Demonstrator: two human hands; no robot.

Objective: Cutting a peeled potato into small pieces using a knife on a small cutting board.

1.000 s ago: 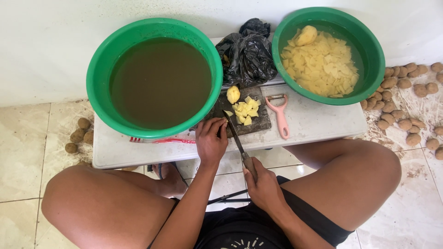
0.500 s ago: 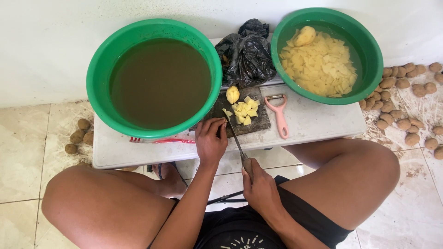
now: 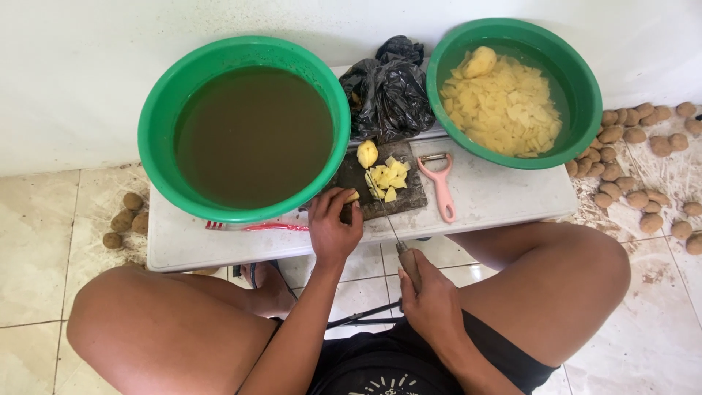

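Observation:
My left hand [image 3: 333,227] rests at the near edge of a dark cutting board [image 3: 413,196] and pinches a small piece of peeled potato [image 3: 353,196] against it. My right hand [image 3: 431,296] grips the wooden handle of a knife [image 3: 395,238], whose thin blade reaches onto the board beside the left fingers. Yellow potato slices [image 3: 387,179] lie piled on the board, with a peeled potato half [image 3: 367,153] just behind them.
On the low white table [image 3: 504,197] stand a green basin of murky water [image 3: 245,128], a green basin of potato slices [image 3: 512,91], a black plastic bag [image 3: 387,95] and a pink peeler [image 3: 441,186]. Unpeeled potatoes [image 3: 636,175] lie on the floor at right, a few others [image 3: 124,219] at left.
The knife blade has shifted slightly on the board beside my left fingers. Both hands stay in nearly the same place.

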